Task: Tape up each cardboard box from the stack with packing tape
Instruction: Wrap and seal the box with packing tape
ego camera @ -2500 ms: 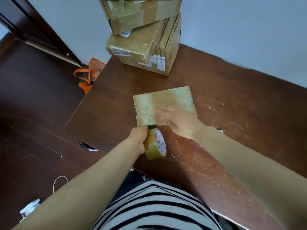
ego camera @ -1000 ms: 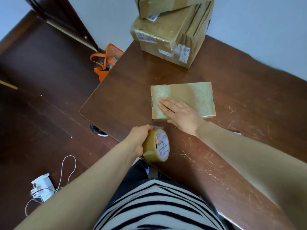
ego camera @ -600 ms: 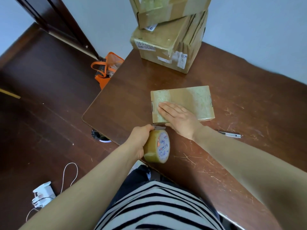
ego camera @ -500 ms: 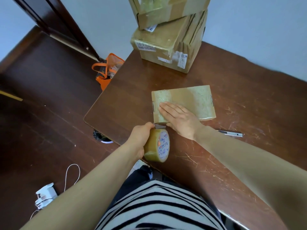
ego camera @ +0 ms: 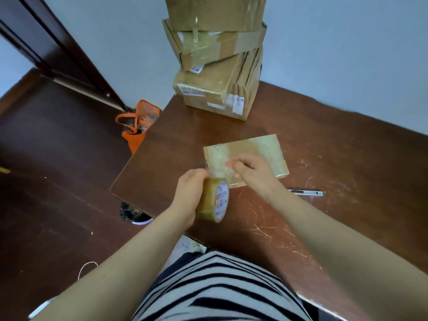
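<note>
Step in hand: starting a fresh strip on the small box [ego camera: 259, 147], which lies flat on the desk [ego camera: 347, 158] just beyond both hands.
Left hand [ego camera: 191, 193]: grip clamped round the tape roll [ego camera: 214, 201], held on edge above the desk.
Right hand [ego camera: 253, 172]: grip pinched on the tape roll's loose end, just above the roll.
The stack [ego camera: 217, 66] stands at the desk's far edge. A knife [ego camera: 305, 192] lies to the right.
Next, probably: draw the end across the lid, keep it taut, lay it straight, press down.
Change from half a second ago: the right hand lay flat on the lid and is now lifted and pinching. The roll sits higher.
</note>
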The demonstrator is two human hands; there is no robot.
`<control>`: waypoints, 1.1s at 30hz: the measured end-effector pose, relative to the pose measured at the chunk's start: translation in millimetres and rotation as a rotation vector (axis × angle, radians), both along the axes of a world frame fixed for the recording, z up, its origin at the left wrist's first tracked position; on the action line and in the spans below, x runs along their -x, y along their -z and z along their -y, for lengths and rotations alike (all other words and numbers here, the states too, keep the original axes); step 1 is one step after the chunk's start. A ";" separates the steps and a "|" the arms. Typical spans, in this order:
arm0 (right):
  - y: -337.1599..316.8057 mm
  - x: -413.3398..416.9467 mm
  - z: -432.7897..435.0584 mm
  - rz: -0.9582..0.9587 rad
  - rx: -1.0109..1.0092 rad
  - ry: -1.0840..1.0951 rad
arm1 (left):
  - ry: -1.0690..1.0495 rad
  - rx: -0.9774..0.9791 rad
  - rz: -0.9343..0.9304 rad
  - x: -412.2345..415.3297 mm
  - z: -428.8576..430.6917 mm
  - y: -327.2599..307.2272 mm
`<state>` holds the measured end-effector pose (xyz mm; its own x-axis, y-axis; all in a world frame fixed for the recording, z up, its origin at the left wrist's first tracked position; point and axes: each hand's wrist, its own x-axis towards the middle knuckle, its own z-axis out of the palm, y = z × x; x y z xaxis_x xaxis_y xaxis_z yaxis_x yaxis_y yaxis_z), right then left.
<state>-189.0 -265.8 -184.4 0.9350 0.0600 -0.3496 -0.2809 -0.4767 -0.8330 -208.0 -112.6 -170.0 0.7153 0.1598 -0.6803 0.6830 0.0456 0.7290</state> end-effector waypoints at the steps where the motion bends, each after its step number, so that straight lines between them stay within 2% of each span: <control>1: -8.9 4.5 -2.3 -0.059 -0.069 0.092 | 0.025 -0.006 0.042 -0.4 1.2 -2.0; 4: -28.8 18.8 -7.6 -0.105 -0.235 0.176 | 0.145 -0.001 0.157 -0.7 5.6 -7.3; 6: -31.4 24.2 -9.6 -0.055 -0.236 0.191 | 0.218 0.052 0.210 0.6 8.7 -12.5; 9: -29.7 28.1 -9.8 0.052 -0.013 0.267 | 0.325 0.150 0.257 4.4 12.0 -19.6; 12: -32.3 36.9 -12.0 0.177 0.242 0.266 | 0.411 0.156 0.324 5.1 11.5 -17.9; 16: -43.9 51.3 -19.2 0.358 0.303 0.339 | 0.502 0.103 0.384 -2.0 13.6 -17.0; 18: -44.7 55.2 -17.9 0.373 0.226 0.423 | 0.545 0.088 0.372 -5.6 15.1 -16.3; 20: -46.0 55.7 -13.0 0.309 0.039 0.523 | 0.591 0.075 0.362 -5.7 15.8 -13.3; 23: -52.3 57.7 -8.1 0.255 -0.128 0.550 | 0.605 0.061 0.334 -1.6 17.1 -13.3; 28: -54.4 60.4 -4.8 0.314 -0.187 0.588 | 0.542 0.124 0.321 -0.1 23.0 -22.0; 33: -52.9 58.5 -3.2 0.292 -0.223 0.585 | 0.559 0.037 0.399 2.6 24.6 -25.8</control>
